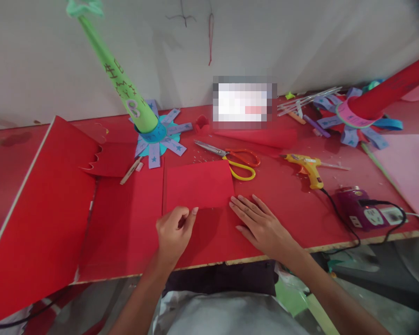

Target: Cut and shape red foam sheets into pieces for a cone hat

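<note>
A folded sheet of red paper [198,185] lies on the red table [293,200] in front of me. My left hand [174,231] has its fingers curled, with thumb and forefinger pinching the sheet's near edge. My right hand [259,222] lies flat with fingers stretched out, pressing the sheet's near right corner. Just beyond the sheet lie scissors [234,160] with yellow and orange handles.
A big red card sheet [42,209] leans up at the left. A green paper cone [125,88] stands on a blue star base. At the right are a yellow glue gun [309,167], a purple power strip [365,211], a red cone [387,93] and pink paper [408,172].
</note>
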Demonstrator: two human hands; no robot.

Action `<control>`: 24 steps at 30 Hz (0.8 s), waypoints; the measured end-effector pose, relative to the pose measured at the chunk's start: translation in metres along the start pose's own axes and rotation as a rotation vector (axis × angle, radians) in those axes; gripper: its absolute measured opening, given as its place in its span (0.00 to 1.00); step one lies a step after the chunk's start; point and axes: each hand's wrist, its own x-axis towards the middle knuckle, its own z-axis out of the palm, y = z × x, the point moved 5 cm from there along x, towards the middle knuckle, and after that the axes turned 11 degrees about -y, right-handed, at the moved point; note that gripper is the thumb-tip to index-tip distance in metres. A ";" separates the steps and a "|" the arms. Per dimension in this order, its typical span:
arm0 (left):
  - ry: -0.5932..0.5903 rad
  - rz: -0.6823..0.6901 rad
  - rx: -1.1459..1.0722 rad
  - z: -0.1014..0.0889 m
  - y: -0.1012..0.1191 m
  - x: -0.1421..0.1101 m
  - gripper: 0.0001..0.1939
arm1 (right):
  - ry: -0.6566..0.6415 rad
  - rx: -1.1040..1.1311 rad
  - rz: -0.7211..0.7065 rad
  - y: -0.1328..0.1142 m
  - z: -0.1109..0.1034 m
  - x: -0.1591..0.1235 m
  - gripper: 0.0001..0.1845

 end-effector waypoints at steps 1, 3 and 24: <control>-0.007 0.005 -0.001 0.000 0.000 0.000 0.18 | -0.001 0.000 0.001 0.000 0.000 0.000 0.44; -0.016 0.009 -0.001 0.000 0.001 0.000 0.19 | -0.003 -0.001 0.001 0.000 0.000 0.000 0.44; -0.285 -0.084 0.116 -0.064 -0.033 0.068 0.13 | -0.058 -0.035 -0.038 0.003 -0.022 0.039 0.13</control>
